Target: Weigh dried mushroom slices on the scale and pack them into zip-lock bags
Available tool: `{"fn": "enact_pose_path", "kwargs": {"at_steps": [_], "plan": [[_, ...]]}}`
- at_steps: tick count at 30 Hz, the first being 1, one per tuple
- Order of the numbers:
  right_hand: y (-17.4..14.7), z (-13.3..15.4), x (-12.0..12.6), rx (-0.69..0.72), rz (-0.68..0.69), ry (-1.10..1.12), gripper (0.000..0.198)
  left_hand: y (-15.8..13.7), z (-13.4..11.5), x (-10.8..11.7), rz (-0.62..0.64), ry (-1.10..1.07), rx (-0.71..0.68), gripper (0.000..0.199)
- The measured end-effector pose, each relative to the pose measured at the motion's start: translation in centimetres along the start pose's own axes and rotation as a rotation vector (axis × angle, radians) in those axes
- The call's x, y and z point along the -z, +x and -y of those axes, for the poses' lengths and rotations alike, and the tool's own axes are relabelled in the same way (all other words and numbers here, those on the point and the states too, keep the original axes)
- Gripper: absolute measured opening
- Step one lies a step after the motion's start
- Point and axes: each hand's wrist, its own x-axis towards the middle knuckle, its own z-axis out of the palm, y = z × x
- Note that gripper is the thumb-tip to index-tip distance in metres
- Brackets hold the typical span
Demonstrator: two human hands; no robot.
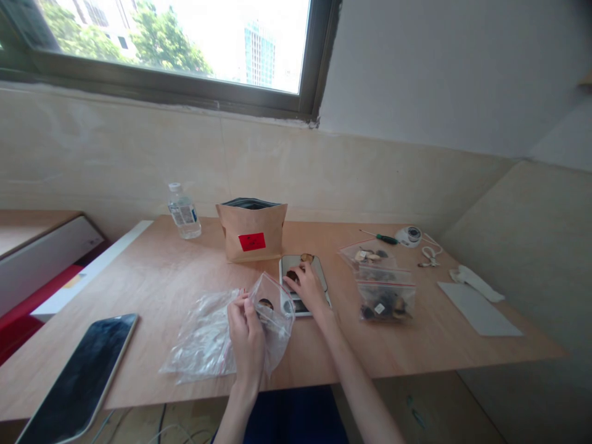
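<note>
My left hand (246,324) pinches the edge of a clear zip bag (280,324) with a red seal line, and a dark brown piece (266,303) shows inside it. Over a small digital scale (318,266), my right hand (305,285) has its fingers closed on a dark brown dried mushroom (292,275). Another, lighter brown piece (307,257) lies at the back of the scale's plate. The scale's display is partly covered by the bag and my right hand. A heap of clear plastic bags (201,339) lies left of my left hand.
Behind the scale stands an open brown paper pouch (231,234) with a red label. Filled zip bags (386,302) lie to the right. Also around: a water bottle (185,213), a phone (86,376), a screwdriver (386,238), a white camera (409,237) and a white card (481,311).
</note>
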Motion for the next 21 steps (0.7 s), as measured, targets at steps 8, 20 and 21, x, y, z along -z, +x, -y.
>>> {"fn": "enact_pose_path", "kwargs": {"at_steps": [8,20,21], "plan": [[0.2,-1.6,1.0,-0.088,-0.097,0.145,0.035,-0.1,-0.2,-0.3,0.032,-0.014,0.001,0.027],[1.8,-1.7,1.8,-0.265,-0.329,0.229,0.05,0.6,-0.1,-0.6,0.025,0.02,-0.023,0.025],[2.0,-1.3,2.3,-0.277,-0.36,0.268,0.05,0.6,-0.1,-0.7,0.023,0.024,-0.03,0.025]]}}
